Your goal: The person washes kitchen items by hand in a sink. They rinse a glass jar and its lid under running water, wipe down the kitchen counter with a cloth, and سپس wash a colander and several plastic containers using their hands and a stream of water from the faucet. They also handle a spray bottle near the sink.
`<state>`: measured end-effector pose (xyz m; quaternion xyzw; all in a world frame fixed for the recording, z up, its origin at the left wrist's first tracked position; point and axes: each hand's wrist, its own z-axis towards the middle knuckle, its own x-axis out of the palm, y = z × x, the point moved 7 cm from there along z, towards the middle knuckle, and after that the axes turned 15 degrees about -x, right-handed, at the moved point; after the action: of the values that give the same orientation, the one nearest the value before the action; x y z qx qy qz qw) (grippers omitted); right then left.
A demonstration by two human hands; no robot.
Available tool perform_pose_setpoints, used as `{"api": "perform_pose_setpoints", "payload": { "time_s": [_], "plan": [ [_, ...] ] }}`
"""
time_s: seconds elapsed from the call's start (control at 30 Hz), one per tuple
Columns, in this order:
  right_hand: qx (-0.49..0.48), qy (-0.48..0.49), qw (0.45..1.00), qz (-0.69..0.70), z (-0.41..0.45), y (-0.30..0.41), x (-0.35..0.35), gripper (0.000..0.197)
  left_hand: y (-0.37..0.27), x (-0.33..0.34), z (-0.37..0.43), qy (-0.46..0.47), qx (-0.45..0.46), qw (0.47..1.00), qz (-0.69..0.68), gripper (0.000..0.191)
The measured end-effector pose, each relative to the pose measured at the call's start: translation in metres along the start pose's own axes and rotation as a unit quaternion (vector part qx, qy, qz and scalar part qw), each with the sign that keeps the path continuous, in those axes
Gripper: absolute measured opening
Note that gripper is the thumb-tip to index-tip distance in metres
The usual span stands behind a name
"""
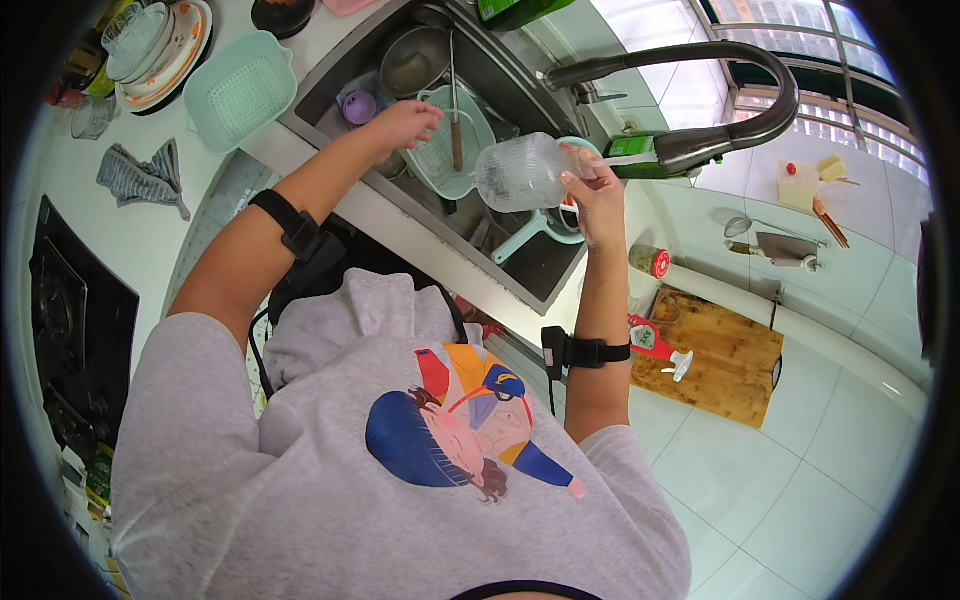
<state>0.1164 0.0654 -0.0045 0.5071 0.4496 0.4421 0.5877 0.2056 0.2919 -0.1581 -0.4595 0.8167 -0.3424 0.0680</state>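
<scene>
My right hand grips a ribbed clear vessel near its end, tilted on its side over the sink. A stream of water runs from the dark pull-down faucet toward that hand. My left hand hovers over the sink with its fingers apart and holds nothing. Below it in the sink lie a pale green colander with a wooden-handled utensil across it, a metal bowl and a small purple cup. A light blue handled pan or strainer sits partly under my right hand.
Left of the sink, a mint basket, stacked plates and a striped cloth lie on the counter, with a black stove beyond. At right are a lidded jar, a red spray bottle and a wooden cutting board.
</scene>
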Motion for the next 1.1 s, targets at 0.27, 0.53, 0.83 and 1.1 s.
{"api": "perform_pose_setpoints", "payload": {
  "time_s": [0.27,0.53,0.83,1.1],
  "plan": [
    [0.022,-0.043,0.999,0.004,-0.001,-0.002,-0.005,0.032,0.003,0.005,0.0,0.003,-0.005,1.0,-0.001,0.027],
    [0.102,-0.068,0.985,0.119,-0.024,-0.05,-0.017,0.028,0.015,0.018,0.003,0.008,-0.013,1.0,-0.002,0.028],
    [0.251,-0.1,0.874,0.403,-0.063,-0.114,0.047,0.035,0.015,0.047,-0.03,0.102,0.002,0.991,-0.083,0.037],
    [0.297,-0.091,0.719,0.621,-0.048,-0.123,0.119,0.043,-0.038,0.054,-0.091,-0.04,0.163,0.967,0.193,0.048]
  ]
}}
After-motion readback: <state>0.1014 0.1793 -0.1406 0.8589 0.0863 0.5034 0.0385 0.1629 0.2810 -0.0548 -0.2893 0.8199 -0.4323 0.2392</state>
